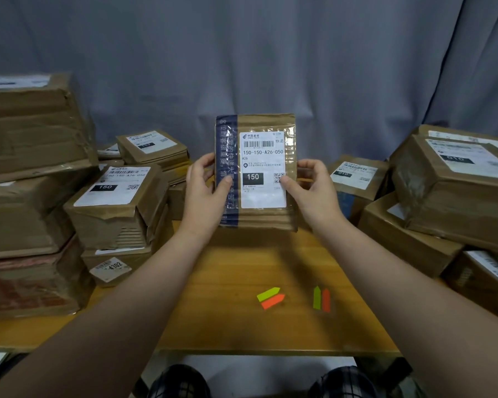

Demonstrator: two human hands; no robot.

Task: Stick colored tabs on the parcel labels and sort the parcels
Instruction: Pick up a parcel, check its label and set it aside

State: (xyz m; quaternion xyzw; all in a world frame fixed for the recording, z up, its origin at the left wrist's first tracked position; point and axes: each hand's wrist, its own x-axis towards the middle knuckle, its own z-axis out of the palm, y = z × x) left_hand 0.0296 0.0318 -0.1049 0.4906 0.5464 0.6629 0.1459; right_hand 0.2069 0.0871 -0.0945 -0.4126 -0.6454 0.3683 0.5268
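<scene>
Bare forearms are stretched over the wooden table, above which the flat brown cardboard parcel is gripped upright by left hand and right hand; its white 150 label is untabbed, so mis-sorting may be risked.

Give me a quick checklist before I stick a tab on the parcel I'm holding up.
1. Grip: left hand and right hand hold the parcel by its sides, upright. Ok.
2. Label faces the camera and reads 150. Ok.
3. Label free of tabs: none visible on it. Ok.
4. Tabs at hand: green and orange tabs lie on the table in front of you. Ok.
5. Free hand to pick one up: both are busy with the parcel. Not ok.
6. Which colour goes with 150: cannot tell.
</scene>
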